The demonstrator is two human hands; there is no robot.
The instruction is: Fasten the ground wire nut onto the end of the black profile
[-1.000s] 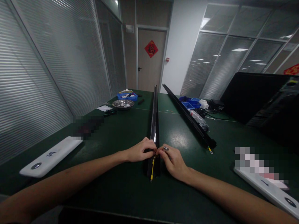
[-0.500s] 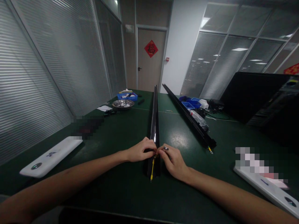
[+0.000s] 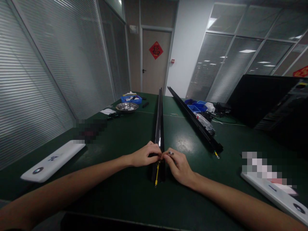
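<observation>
A long black channel-shaped rail (image 3: 158,125) runs away from me down the middle of the table. At its near end, my left hand (image 3: 146,155) comes in from the left, with thumb and fingers pinched together over the rail. My right hand (image 3: 180,166) meets it from the right, its fingertips closed at the same spot. Whatever lies between the fingertips is hidden. A small shiny metal piece (image 3: 170,152) shows at my right fingers; whether it is worn or held, I cannot tell. Just below the fingertips, a short yellow wire (image 3: 157,175) with a ring terminal lies along the rail's end.
A second black rail (image 3: 194,120) lies slantwise to the right, a yellow ring-terminal lead (image 3: 216,154) at its near end. White devices (image 3: 54,162) flank me on the green table (image 3: 115,199). Farther back are a metal bowl (image 3: 127,108), blue bins (image 3: 199,105) and a plastic bottle (image 3: 204,122).
</observation>
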